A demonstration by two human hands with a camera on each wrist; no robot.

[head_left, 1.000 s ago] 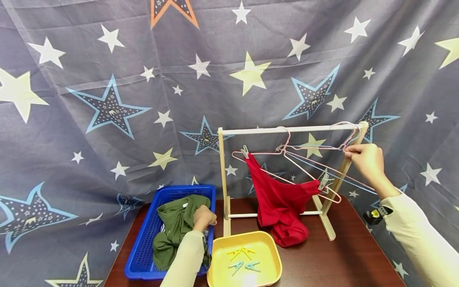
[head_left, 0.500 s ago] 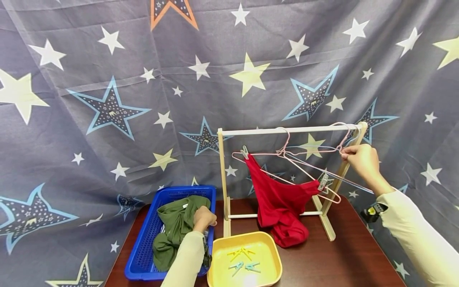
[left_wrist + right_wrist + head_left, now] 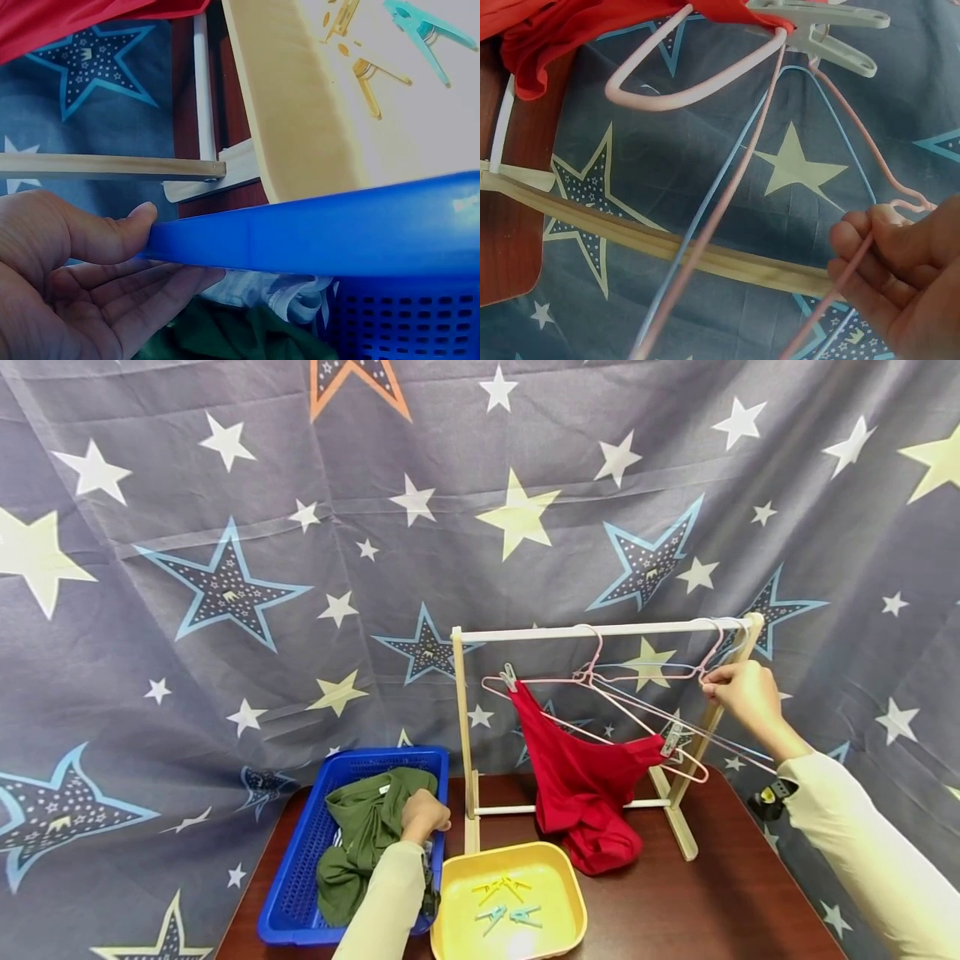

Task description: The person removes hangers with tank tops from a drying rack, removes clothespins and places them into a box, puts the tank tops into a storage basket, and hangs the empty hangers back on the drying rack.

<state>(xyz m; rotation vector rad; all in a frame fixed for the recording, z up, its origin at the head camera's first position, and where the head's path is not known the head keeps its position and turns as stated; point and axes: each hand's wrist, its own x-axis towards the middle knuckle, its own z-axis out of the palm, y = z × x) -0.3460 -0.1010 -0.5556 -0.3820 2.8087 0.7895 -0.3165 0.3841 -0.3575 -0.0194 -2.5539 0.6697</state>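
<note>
Head view, right of frame: pinching the pink clothes hanger [image 3: 870, 146] near its neck with the nearer right hand [image 3: 742, 689], below the white rod [image 3: 525, 633]; slanting lengthwise from centre toward lower right. Lower left: gripping the rim of the blue basket [image 3: 300, 936] with the left hand [image 3: 424, 815].

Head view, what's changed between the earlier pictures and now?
The right grip, pinching the bare pink hanger, has moved slightly left along the white rail. Nothing was newly grabbed or let go. The left grip on the blue basket, the red garment and the clothespins in the yellow tub stayed put.
</note>
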